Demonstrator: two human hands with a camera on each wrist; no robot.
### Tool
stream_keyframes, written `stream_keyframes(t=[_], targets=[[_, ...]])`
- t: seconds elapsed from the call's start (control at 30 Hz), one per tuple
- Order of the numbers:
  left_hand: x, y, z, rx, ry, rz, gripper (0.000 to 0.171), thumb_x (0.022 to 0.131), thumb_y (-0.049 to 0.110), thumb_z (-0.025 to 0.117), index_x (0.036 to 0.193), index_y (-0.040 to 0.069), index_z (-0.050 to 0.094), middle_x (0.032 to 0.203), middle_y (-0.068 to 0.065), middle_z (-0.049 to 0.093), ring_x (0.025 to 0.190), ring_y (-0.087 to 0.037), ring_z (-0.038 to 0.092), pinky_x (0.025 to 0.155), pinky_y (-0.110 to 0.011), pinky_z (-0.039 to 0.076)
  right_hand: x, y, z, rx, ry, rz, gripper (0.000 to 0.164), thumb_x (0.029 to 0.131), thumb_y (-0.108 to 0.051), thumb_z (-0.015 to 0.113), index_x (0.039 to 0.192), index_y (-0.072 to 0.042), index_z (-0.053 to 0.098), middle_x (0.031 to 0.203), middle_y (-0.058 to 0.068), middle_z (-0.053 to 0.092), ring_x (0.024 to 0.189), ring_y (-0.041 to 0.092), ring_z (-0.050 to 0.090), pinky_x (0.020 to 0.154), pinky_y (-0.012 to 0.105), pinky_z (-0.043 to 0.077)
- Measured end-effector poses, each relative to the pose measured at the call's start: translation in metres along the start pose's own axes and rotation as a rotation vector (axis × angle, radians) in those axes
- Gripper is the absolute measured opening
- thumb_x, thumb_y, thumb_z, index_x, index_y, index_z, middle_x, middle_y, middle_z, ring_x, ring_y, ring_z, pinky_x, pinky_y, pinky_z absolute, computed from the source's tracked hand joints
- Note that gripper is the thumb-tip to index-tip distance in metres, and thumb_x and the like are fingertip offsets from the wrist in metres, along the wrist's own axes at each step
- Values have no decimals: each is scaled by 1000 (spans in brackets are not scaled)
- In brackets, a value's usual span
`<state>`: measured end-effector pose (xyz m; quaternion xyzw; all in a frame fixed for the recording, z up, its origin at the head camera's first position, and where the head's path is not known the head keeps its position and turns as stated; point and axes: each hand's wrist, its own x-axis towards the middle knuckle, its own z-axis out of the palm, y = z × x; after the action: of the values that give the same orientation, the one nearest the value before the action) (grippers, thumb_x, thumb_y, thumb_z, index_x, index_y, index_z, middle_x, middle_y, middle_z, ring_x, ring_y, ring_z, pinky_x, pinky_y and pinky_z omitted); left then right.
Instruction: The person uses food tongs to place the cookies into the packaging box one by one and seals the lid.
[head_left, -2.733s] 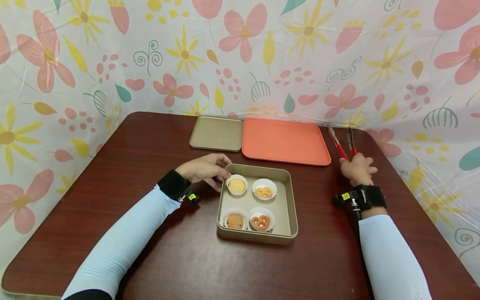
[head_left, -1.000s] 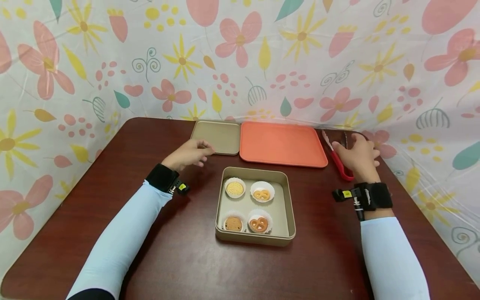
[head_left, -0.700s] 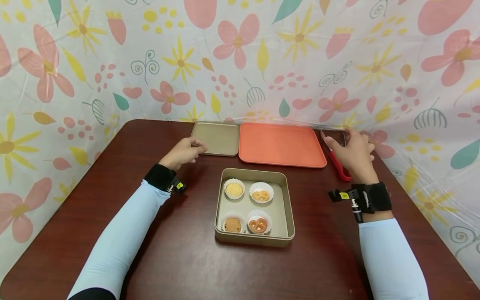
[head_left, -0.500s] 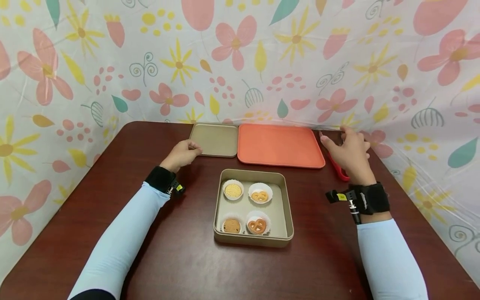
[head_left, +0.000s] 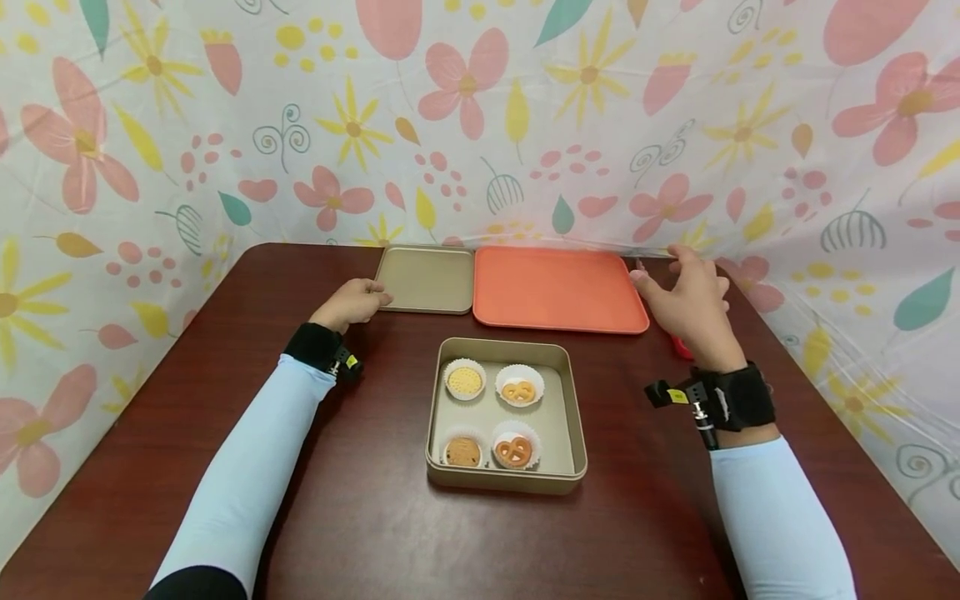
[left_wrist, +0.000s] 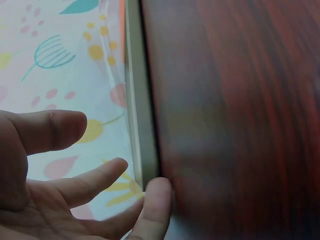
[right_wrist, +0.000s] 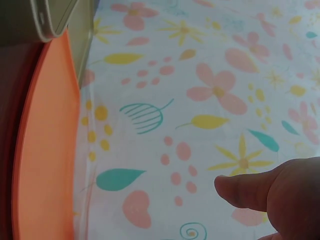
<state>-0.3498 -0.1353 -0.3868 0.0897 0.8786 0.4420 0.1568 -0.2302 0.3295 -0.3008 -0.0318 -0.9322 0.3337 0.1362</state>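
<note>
My left hand (head_left: 349, 305) is at the near-left corner of the shallow beige tray (head_left: 427, 279). In the left wrist view its fingers are spread, with one fingertip (left_wrist: 158, 192) right at the end of the tray's edge (left_wrist: 140, 100). My right hand (head_left: 693, 312) is over the tongs, thumb and fingers apart. The hand hides most of the tongs; a bit of red handle (head_left: 681, 348) shows below it. Only the thumb (right_wrist: 245, 191) stands out in the right wrist view, pointing toward the patterned cloth.
An orange tray (head_left: 558, 287) lies against the beige one. Nearer stands a square tin (head_left: 558, 417) with a yellow round cookie (head_left: 465, 381), a pale pretzel (head_left: 518, 392), a speckled cookie (head_left: 462, 452) and a brown pretzel (head_left: 513, 451) in paper cups. Flowered cloth (head_left: 337, 150) hangs behind the table.
My left hand has left the tin's corner and gone back and left to the beige tray's near-left corner. My right hand has moved farther back and left over the tongs, now covering more of them.
</note>
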Motion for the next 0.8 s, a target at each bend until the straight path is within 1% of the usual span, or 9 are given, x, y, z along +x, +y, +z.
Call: stream_keyframes(t=[0.1,0.13,0.2,0.23,0.3,0.37,0.53,0.7,0.8], targets=[[2,-2,-2,78,-17,8,61,109,26,46,155,-10,29,158,-29,34,144,-45,35,119,-56,35,-2,-4,1,-5,4,-13,85,101,-52,56,161,-2,22,143,35,37,131,59,18,100,86,13],[2,-3,-2,112,-15,10,57,109,27,47,151,-10,37,152,-30,41,138,-45,41,116,-54,40,-2,-5,1,-6,4,-18,85,101,-52,56,161,-2,22,143,35,37,131,59,19,100,86,14],[3,-4,-3,181,-6,13,46,109,27,48,133,-11,55,124,-27,57,114,-41,56,99,-46,51,-4,-7,1,-4,4,-30,85,101,-52,57,161,-2,22,142,34,38,130,58,20,100,87,13],[4,-4,-3,207,1,13,40,109,27,48,119,-9,61,106,-22,59,95,-36,59,85,-41,53,-5,-8,1,-3,3,-35,85,101,-52,56,161,-1,22,142,34,38,130,58,20,100,87,13],[4,-5,-2,236,21,5,35,108,27,50,90,-2,59,76,-9,46,66,-24,46,62,-32,42,-6,-11,1,4,0,-43,85,101,-51,57,160,-1,22,141,34,38,129,57,20,100,86,13],[5,-5,-2,255,42,0,39,108,25,52,74,6,49,65,-1,33,55,-17,33,54,-28,31,-7,-12,1,9,0,-47,85,101,-51,57,160,-1,23,141,34,38,129,56,20,100,86,13],[4,-2,0,305,105,2,47,107,17,52,61,11,41,58,2,29,52,-16,32,53,-28,33,-8,-15,1,0,4,-49,83,102,-48,57,160,-1,23,141,34,39,129,56,21,98,85,17],[1,1,2,410,232,-22,50,104,13,55,57,10,41,59,2,25,58,-20,33,55,-30,35,-8,-15,2,-14,10,-59,82,102,-45,59,160,0,23,141,35,39,129,58,21,97,86,18],[1,3,2,429,299,-45,51,101,14,62,54,11,40,59,2,24,63,-22,35,55,-31,32,-8,-15,3,-19,14,-63,82,102,-45,59,160,-1,23,142,35,38,129,59,21,97,86,18]])
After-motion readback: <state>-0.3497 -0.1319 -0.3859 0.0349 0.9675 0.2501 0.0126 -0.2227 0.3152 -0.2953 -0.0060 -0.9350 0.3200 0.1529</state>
